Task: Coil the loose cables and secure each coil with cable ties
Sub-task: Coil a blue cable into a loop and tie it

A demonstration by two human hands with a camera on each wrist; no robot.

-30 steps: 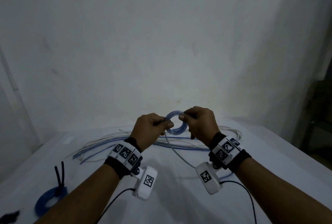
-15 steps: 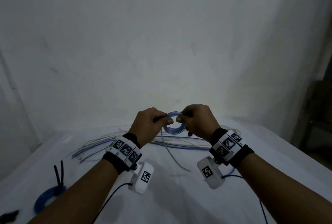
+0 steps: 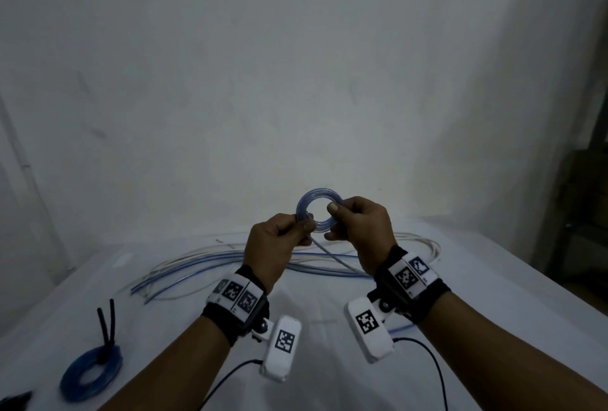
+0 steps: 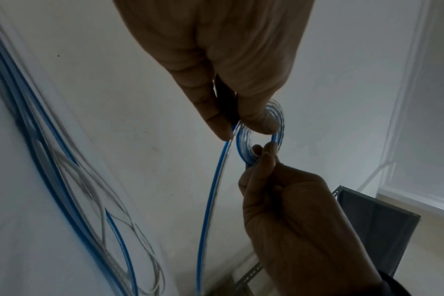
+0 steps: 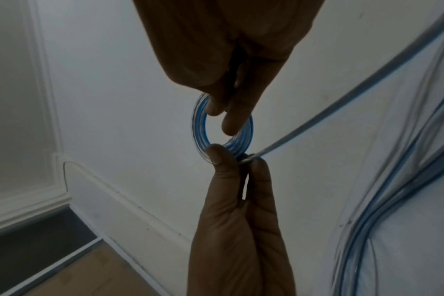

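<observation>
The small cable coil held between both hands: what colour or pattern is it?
Clear tubing with blue stripes running along it, shown best in the right wrist view: small cable coil.

Bench (image 3: 493,295): draped in white cloth, lightly creased; far edge meets the wall.
Wall (image 3: 296,81): plain and whitish, with a few faint dark smudges; rises straight up from the bench's far edge.
Pale patch (image 3: 121,259): small, rectangular, flat on the cloth near the bench's far left corner; kind not clear.
Rack (image 3: 585,213): dark and dim, standing beyond the bench's right edge; grey metal panel (image 4: 378,230) with a perforated angle strip in the left wrist view.
Moulding (image 5: 46,100): raised white panel trim on the wall, seen from the right wrist.
Skirting (image 5: 38,236): dark band at the wall's foot.
Floor (image 5: 89,276): tan, below the skirting.
</observation>
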